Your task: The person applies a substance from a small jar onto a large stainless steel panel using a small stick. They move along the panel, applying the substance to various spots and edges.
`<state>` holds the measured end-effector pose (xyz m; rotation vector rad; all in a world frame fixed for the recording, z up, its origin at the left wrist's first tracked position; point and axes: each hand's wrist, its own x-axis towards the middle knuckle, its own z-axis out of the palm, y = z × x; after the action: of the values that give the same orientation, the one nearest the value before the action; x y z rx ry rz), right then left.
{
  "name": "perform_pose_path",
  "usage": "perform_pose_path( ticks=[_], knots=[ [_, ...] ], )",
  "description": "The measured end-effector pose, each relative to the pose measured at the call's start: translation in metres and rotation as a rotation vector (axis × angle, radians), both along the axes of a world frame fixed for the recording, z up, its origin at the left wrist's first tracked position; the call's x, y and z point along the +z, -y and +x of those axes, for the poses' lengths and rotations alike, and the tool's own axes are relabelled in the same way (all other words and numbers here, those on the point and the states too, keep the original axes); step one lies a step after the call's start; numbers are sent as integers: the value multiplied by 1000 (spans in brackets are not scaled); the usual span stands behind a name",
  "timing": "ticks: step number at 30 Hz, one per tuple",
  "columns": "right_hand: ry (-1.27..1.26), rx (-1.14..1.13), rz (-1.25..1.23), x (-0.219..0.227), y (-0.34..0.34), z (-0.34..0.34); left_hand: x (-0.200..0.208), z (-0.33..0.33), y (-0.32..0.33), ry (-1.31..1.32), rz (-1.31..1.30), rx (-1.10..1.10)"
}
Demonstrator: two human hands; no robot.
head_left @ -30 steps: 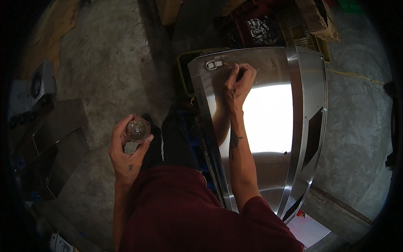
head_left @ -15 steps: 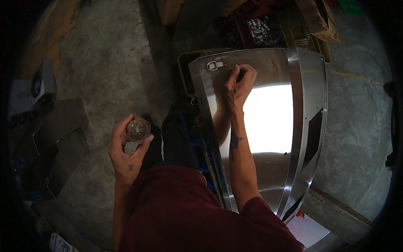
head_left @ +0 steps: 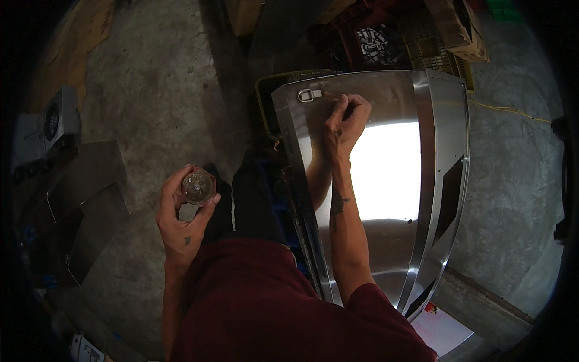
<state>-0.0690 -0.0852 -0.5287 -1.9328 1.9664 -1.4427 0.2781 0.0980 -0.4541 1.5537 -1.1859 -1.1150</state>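
Head view, watched from my remote seat: the small silver metal fitting with a rectangular ring and tab lies on the shiny stainless-steel panel, near its far left corner. The right hand is just beside it, fingers pinched together on a thin yellowish stick that points at the tab. The left hand, well apart over the grey concrete floor, curves partway around a small clear faceted cup, thumb and fingers on opposite sides.

Handling, my judgement: I would pinch lightly and close to the tip, steady the wrist, and make only small movements at the tab so the fitting does not skid if loose. I would carry the cup level.

Unclear: I cannot tell whether the stick's tip touches the tab, whether the fitting is fixed, or what the cup contains. The right hand hides the stick's other end. White glare washes out mid-panel detail.
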Motion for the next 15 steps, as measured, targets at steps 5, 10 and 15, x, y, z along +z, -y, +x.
perform_pose_path(
  ticks=[5,10,15],
  knots=[
    [-70,26,-37,-2,2,-2,-2,0,0,-12,-7,2],
    [-122,47,-79,1,3,0,-1,-1,0,5,-20,-1],
    [-110,34,-54,2,3,2,2,-2,1,11,-16,-1]
  ],
)
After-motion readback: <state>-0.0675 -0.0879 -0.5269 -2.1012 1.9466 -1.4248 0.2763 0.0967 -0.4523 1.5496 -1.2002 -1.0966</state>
